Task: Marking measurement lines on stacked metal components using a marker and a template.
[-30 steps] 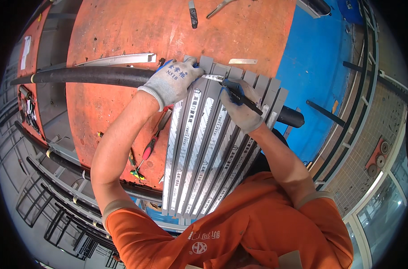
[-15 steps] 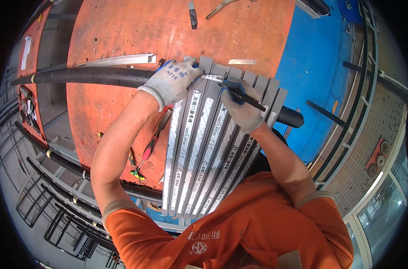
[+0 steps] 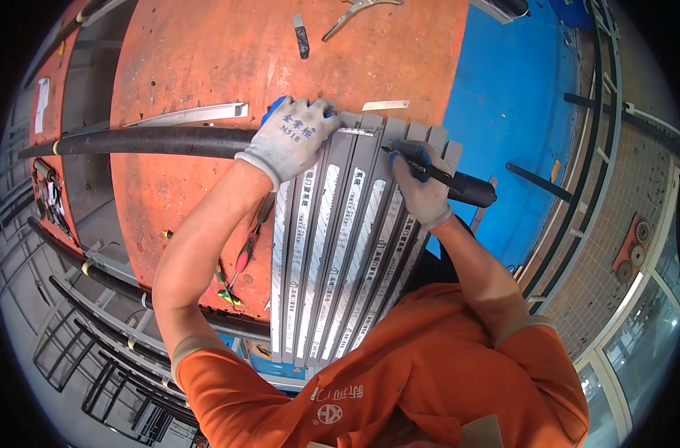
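Several grey metal profiles (image 3: pixel 343 160) with printed white film lie side by side in front of me. My left hand (image 3: pixel 295 138), in a grey and blue glove, is closed at their far left end. A narrow pale strip (image 3: pixel 357 132), like a ruler or tape blade, juts from under its fingers across the profiles; the grip itself is hidden. Gloved alike, my right hand (image 3: pixel 423 190) grips a black marker pen (image 3: pixel 438 175). The pen's tip points left, just over the profiles near their far ends; contact cannot be made out.
Black padded bars (image 3: pixel 183 142) run under the profiles. On the orange tabletop (image 3: pixel 205 60) are a metal channel (image 3: pixel 194 116), a small flat plate (image 3: pixel 385 105), locking pliers (image 3: pixel 355 13), a black-handled tool (image 3: pixel 302 41) and a red screwdriver (image 3: pixel 244 256). A blue surface (image 3: pixel 497 89) adjoins at right.
My right hand with the marker has shifted right and slightly down, away from the pale strip. My left hand has moved slightly right over the profile ends. The whole view has shifted a little.
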A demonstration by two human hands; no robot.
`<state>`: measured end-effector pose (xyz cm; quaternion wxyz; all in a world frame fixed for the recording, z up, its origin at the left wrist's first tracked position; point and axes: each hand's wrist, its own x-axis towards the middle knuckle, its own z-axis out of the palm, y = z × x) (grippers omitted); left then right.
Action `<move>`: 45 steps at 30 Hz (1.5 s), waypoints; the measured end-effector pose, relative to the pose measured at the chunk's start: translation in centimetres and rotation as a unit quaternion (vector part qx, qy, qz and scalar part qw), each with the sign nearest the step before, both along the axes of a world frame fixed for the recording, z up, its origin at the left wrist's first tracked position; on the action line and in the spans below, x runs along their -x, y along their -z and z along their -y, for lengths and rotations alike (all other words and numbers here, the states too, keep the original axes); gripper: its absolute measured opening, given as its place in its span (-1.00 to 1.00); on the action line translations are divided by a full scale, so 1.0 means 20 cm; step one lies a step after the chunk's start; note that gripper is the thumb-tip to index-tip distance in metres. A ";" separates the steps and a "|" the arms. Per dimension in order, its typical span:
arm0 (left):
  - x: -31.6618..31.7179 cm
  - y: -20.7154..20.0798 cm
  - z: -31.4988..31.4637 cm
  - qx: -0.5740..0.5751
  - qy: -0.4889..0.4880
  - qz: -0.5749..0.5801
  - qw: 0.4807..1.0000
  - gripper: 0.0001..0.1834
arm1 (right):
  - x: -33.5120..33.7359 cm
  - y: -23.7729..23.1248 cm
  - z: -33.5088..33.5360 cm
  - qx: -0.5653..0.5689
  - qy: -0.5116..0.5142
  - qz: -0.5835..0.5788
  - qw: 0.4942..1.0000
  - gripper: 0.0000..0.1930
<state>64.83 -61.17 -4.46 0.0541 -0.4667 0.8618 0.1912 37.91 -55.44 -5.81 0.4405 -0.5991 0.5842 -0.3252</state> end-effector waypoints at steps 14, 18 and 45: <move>0.06 0.01 0.05 -0.025 0.036 0.050 0.998 -0.63 | -0.03 0.05 -0.01 0.032 -0.015 -0.011 0.999 -0.77; 0.06 0.02 0.04 -0.026 0.036 0.045 0.998 -0.64 | -0.04 0.05 -0.01 0.003 -0.006 -0.007 1.000 -0.76; 0.06 0.04 0.03 -0.031 0.024 0.019 0.999 -0.63 | -0.09 0.10 0.04 0.062 -0.018 0.001 0.998 -0.78</move>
